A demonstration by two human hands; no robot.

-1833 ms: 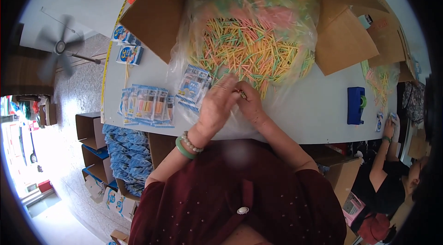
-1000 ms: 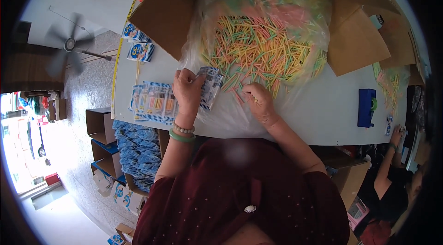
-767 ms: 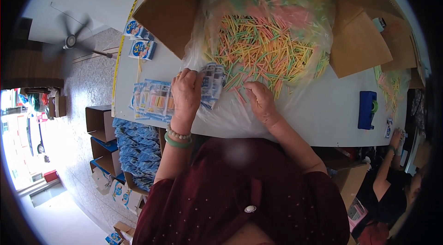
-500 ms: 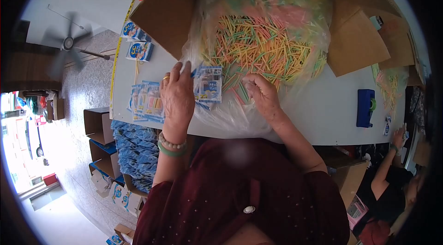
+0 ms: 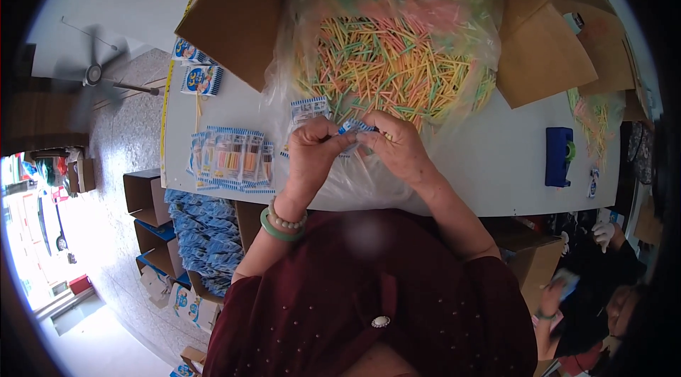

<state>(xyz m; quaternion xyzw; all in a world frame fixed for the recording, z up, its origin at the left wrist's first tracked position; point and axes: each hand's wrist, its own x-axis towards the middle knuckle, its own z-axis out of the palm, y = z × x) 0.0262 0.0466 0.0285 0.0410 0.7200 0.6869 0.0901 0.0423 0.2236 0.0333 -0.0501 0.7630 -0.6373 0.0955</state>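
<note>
My left hand (image 5: pixel 312 153) and my right hand (image 5: pixel 401 146) meet over the near edge of a clear plastic liner, both closed on a small blue-and-white packet (image 5: pixel 357 126). Small yellowish ends show by my right fingers; what they belong to is hard to make out. Just beyond the hands lies a heap of thin pink, yellow and green sticks (image 5: pixel 397 58) in the plastic liner (image 5: pixel 376 182). Another flat packet (image 5: pixel 310 107) rests behind my left hand. To its left, several clear-fronted packets (image 5: pixel 230 157) with coloured sticks overlap on the white table (image 5: pixel 468 178).
An open cardboard box (image 5: pixel 230 22) surrounds the heap. Blue-and-white packs (image 5: pixel 202 80) sit at the table's left edge. A blue tape dispenser (image 5: pixel 559 157) stands at right. Below left is a carton of blue packets (image 5: pixel 202 235). At far right a co-worker's hand (image 5: pixel 550 299) holds something pale blue.
My left hand has moved right and nearer, meeting my right hand at the packet. More filled packets show at the left where it was. The co-worker's arm has shifted nearer.
</note>
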